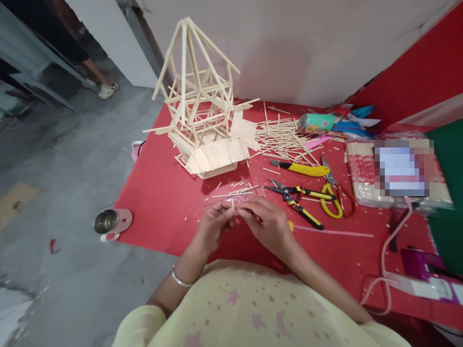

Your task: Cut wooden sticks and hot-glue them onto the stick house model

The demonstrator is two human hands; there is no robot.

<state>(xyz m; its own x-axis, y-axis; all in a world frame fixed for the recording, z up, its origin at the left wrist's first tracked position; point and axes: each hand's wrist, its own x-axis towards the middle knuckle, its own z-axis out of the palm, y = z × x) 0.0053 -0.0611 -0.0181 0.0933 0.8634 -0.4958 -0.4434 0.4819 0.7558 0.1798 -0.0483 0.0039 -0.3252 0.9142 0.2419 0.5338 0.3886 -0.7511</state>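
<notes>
My left hand (216,222) is closed in a pinch on a short pale stick piece (233,204), whose ends are mostly hidden by the fingers. My right hand (266,220) meets it from the right, thumb and forefinger pressed together at the same spot; what they grip is too small to tell. Just beyond the fingertips lie a patterned clear ruler (258,193) and some loose short sticks (237,184). Farther back stands a framework of wooden sticks (195,120) with a peaked top and slatted panels low down, touched by neither hand.
Right of the hands lie black-and-yellow pliers (306,212), a yellow utility knife (307,168), scissors (331,197) and a pink strip (334,232). Behind are a stick pile (282,137) and a green-labelled bottle (316,123). A mug (121,221) stands by the left edge.
</notes>
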